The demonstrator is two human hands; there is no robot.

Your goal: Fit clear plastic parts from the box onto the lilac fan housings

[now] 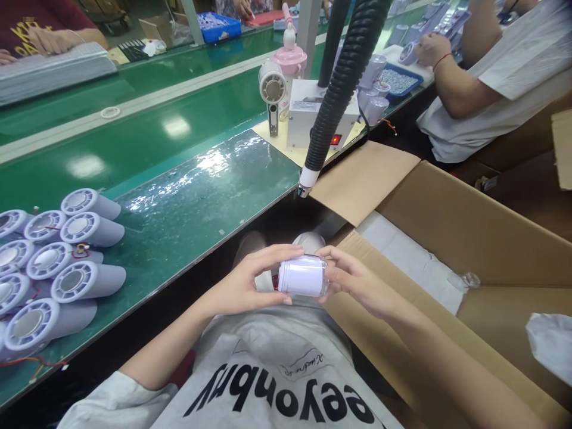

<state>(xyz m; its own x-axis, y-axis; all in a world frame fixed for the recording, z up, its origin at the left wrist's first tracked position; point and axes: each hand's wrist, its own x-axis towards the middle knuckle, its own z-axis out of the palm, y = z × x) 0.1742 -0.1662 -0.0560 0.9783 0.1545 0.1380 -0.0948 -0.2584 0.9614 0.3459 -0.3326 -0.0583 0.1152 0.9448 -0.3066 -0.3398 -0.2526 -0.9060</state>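
- Our left hand [243,286] and right hand [357,283] hold a white cylinder [302,276] between them, over our lap, just off the bench edge. Both hands are closed round it: left fingers curl over the top and under the left end, right fingers cup the right end.
- The cylinder lies on its side, level, touching nothing but our fingers.
- Just right of our hands, an open carton [469,238] with its flap [357,179] folded out toward the bench; the near wall runs close under our right forearm. White sheet and clear wrap lie inside.
- Left, on the green bench [192,202], a cluster of white fan housings [58,268] lies on their sides, packed touching, thin red wires among them. Well apart from our hands.
- Bare glossy bench between the housings and the flap; open room there.
- Above our hands, a black ribbed hose [339,89] hangs down, its white nozzle [306,180] ending at the bench edge, near the flap.
- Behind the hose, a white box [308,119] with a lit red switch, and a small white fan [272,89] on a stand.
- Farther out, a conveyor [134,107] runs crosswise.
- Far right, another person's arm [451,89] reaches to parts beside a blue tray [397,80]. Far left, another person's hands [53,39] beside a grey stack.
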